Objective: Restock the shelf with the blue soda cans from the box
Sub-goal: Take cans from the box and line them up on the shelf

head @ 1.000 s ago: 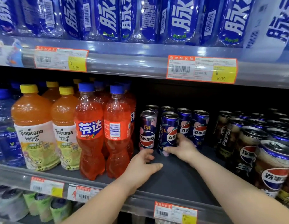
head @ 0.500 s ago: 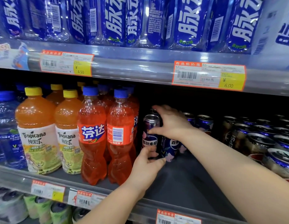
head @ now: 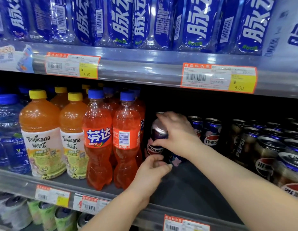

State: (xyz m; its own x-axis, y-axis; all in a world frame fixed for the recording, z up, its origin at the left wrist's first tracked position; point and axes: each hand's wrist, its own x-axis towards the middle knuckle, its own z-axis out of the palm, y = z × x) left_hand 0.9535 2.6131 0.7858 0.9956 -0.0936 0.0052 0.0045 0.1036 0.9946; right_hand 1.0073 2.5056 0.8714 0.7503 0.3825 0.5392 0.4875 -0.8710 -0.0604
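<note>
On the middle shelf (head: 186, 189), my right hand (head: 176, 134) grips a blue soda can (head: 157, 137) from above and the side, tilting it toward the orange bottles. My left hand (head: 151, 172) pinches the bottom of that same can with curled fingers. More blue soda cans (head: 211, 132) stand upright behind and to the right of my right hand. The box is not in view.
Orange soda bottles (head: 111, 139) and juice bottles (head: 43, 135) stand left of the can. Dark Pepsi cans (head: 269, 147) fill the right side. Blue-labelled bottles (head: 145, 22) line the upper shelf above price tags (head: 218, 77). Bare shelf floor lies in front of the blue cans.
My right hand rose from the base of the cans to grip the top of the left front can and tilted it. My left hand lifted off the shelf floor to the can's bottom.
</note>
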